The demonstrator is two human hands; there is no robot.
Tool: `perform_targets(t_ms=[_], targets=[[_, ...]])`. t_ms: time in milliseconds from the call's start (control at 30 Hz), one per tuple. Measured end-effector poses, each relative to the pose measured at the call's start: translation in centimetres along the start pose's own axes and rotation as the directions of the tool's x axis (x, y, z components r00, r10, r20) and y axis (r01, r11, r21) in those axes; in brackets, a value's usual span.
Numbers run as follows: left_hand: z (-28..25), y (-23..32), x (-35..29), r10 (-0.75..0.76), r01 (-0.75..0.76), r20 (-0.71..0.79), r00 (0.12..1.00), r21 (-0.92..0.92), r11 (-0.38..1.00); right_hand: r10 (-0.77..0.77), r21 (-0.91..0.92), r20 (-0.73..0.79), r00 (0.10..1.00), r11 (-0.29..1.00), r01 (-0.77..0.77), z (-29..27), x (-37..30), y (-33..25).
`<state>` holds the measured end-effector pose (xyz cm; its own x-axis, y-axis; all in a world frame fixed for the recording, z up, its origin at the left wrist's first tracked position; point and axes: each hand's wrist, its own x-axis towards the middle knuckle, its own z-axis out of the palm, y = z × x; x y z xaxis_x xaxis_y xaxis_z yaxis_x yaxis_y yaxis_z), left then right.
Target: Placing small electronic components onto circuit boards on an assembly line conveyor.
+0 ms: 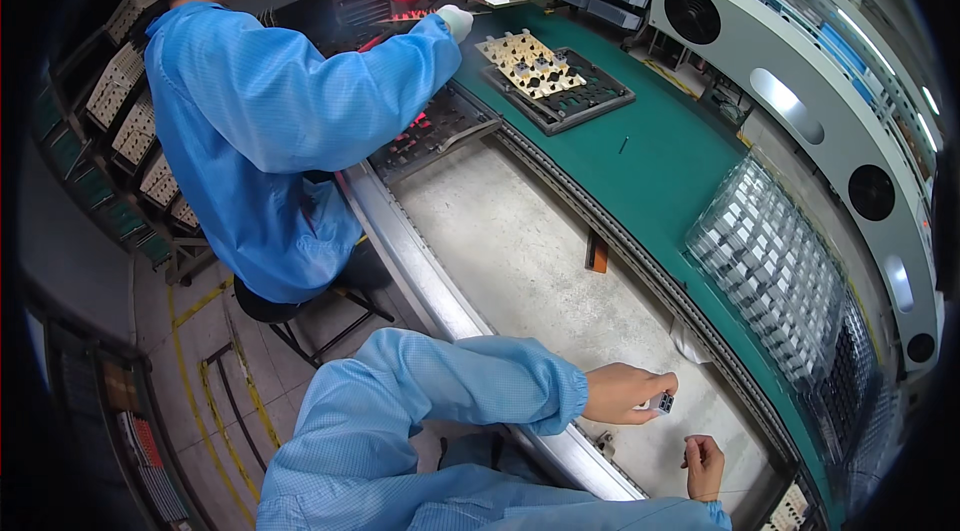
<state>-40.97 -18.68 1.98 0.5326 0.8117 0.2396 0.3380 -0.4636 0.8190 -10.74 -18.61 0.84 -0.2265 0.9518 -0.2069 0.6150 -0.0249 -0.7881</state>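
My left hand (628, 393) reaches in over the open gap of the conveyor line. Between its thumb and fingers is a small grey-white connector block (664, 402) with dark square openings on its end. My right hand (704, 467) is lower and further right, apart from the block. Its fingers are curled in, and whatever they may hold is hidden. Along the right side of the green bench top (640, 196), a clear plastic tray (770, 271) carries rows of many white and grey block-shaped parts.
A co-worker in a blue smock (290, 101) sits at the far left, a gloved hand (456, 23) over the bench. A cream fixture plate (530, 63) rests on a dark pallet (590, 103). Metal rails (440, 296) border the gap. A grey fan unit (790, 111) hangs above the right side.
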Motion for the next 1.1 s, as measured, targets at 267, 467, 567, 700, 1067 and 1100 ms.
perform_targets(t_ms=[267,467,567,700,1067,1100], targets=[[0.0,-0.4,0.2,0.016,-0.016,-0.011,1.000,0.013,1.000,0.003,-0.008,0.001,1.000,1.000,-0.003,0.0,0.3,0.0],[-0.2,-0.3,0.5,0.022,-0.022,-0.008,1.000,0.018,1.000,-0.004,-0.003,0.002,1.000,1.000,0.004,-0.2,0.5,0.0],[-0.3,0.2,0.5,0.024,-0.024,0.002,1.000,0.033,0.999,-0.001,0.000,-0.003,1.000,1.000,0.001,-0.4,0.4,0.1],[-0.2,-0.1,0.3,0.007,-0.007,0.004,1.000,0.019,1.000,0.015,-0.021,0.006,1.000,1.000,-0.015,-0.2,0.3,0.0],[-0.5,0.5,0.5,0.001,-0.001,0.024,1.000,0.016,1.000,-0.004,0.000,0.000,1.000,1.000,0.004,-0.5,0.2,0.1],[-0.6,0.6,0.5,-0.014,0.014,0.034,0.999,0.011,1.000,0.000,-0.004,-0.003,1.000,1.000,0.000,-0.5,0.3,0.0]])
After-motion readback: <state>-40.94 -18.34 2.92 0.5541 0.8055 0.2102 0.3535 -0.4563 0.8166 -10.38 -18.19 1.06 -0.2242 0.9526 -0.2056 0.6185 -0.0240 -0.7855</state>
